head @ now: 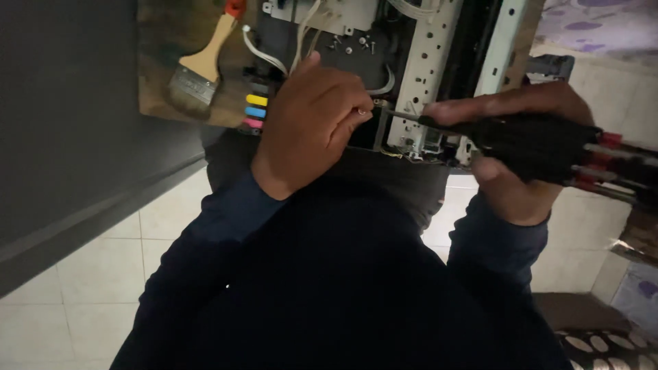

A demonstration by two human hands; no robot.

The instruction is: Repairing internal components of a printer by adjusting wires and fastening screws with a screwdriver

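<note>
Left hand [312, 127] is curled with its fingertips pinched on a tiny bright thing, most likely a small screw [361, 111], held at the edge of the opened machine [418, 75] on the bench [154, 62]. From that pinch, the screwdriver [404, 116] comes in from about 3 o'clock: its thin dark shaft lies nearly level, long axis running 3 to 9 o'clock, with the tip just beside the left fingertips, almost touching them. Right hand [528, 147] is clenched around a bundle of dark tool handles with red collars [596, 161], the forefinger stretched along the top toward the shaft. The left hand is the nearer one to the screw; the right hand stays well out at 3 o'clock and reaches it only through the shaft.

At 10 o'clock from the left hand a wooden paintbrush [199, 65] lies on the bench, and just by the wrist sits a row of yellow, blue and pink tabs [256, 112]. Loose screws [349, 46] lie on the dark plate at 12 o'clock, near white wires [301, 34].

Dim light makes the pinched piece hard to make out, and whether the driver tip sits in it cannot be told. How many tools the right hand grips is unclear; their ends run out of view at the right edge. The left palm is hidden behind its knuckles.
</note>
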